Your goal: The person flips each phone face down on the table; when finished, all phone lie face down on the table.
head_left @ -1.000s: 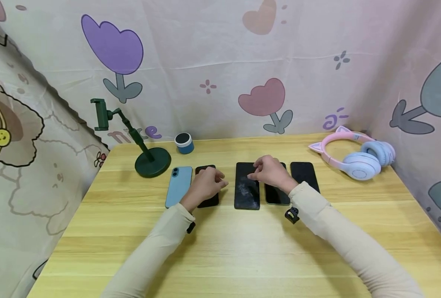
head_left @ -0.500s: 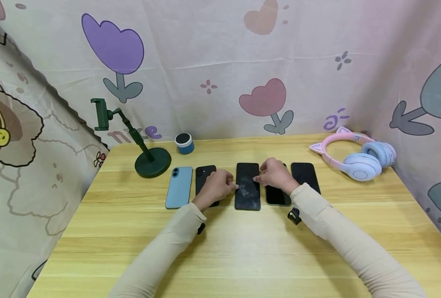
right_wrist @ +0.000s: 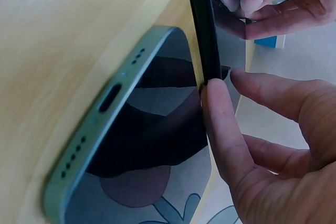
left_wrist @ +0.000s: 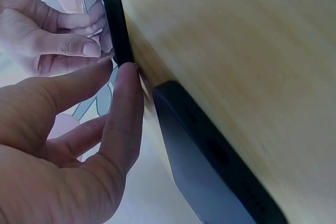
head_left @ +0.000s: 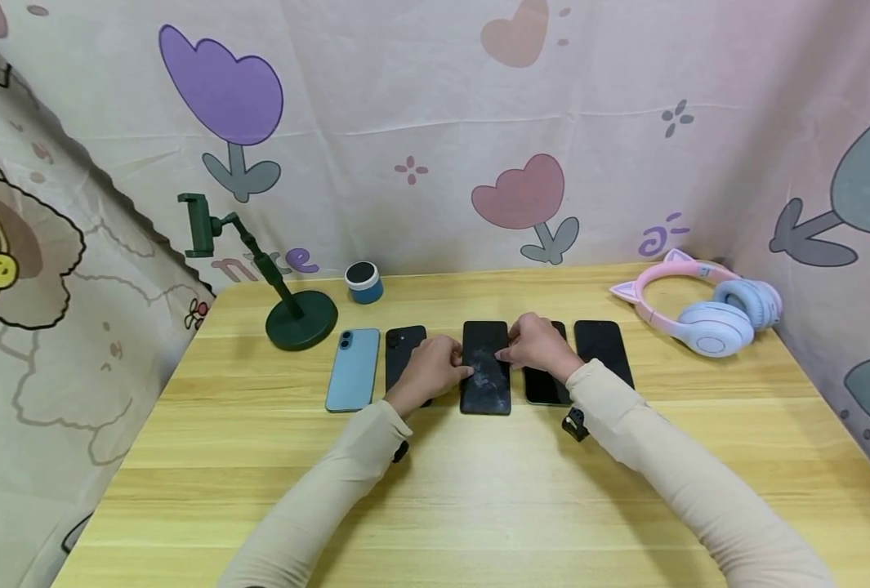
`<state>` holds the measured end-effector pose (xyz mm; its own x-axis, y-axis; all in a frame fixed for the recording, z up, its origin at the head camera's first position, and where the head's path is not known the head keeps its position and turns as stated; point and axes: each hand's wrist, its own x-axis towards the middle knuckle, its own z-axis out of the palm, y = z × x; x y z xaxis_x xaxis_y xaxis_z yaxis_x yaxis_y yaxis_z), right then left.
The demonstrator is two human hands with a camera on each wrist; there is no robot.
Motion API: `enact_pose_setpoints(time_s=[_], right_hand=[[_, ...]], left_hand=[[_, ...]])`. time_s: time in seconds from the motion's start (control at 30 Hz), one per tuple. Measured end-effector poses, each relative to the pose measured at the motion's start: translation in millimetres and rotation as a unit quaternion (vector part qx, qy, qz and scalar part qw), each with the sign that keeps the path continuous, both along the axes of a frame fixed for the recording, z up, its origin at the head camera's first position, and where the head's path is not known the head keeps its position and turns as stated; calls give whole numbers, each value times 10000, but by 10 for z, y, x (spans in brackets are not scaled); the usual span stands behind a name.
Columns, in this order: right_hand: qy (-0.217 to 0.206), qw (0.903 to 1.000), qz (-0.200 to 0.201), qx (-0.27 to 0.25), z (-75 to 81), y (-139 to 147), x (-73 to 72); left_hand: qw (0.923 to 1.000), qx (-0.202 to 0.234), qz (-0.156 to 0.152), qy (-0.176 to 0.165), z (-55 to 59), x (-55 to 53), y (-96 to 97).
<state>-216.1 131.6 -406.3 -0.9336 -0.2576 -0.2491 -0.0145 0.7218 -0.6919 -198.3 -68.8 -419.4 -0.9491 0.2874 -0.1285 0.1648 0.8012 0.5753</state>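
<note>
At the row's middle, our left hand [head_left: 430, 367] and right hand [head_left: 539, 345] pinch opposite long edges of the smudged dark phone [head_left: 484, 385], thumb and finger each. Partly beneath our left hand lies a black phone [head_left: 401, 349], then a light blue phone [head_left: 354, 371]; to the right lie a green-edged phone [head_left: 548, 389] and another dark phone [head_left: 602, 343]. Behind, on the wooden table [head_left: 479, 490], we see a green stand [head_left: 298, 325] and headphones [head_left: 710, 328].
</note>
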Motion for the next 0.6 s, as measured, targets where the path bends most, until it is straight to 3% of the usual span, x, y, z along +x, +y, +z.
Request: enact_pose_setpoints(time_s=[0.27, 0.6], right_hand=[[-391, 9978, -86, -530, -30, -61, -19], [-935, 9857, -364, -1352, -45, -125, -20]], left_hand=[[9996, -254, 30, -105, 38, 32, -45], [9984, -483, -160, -250, 48, 16, -117]])
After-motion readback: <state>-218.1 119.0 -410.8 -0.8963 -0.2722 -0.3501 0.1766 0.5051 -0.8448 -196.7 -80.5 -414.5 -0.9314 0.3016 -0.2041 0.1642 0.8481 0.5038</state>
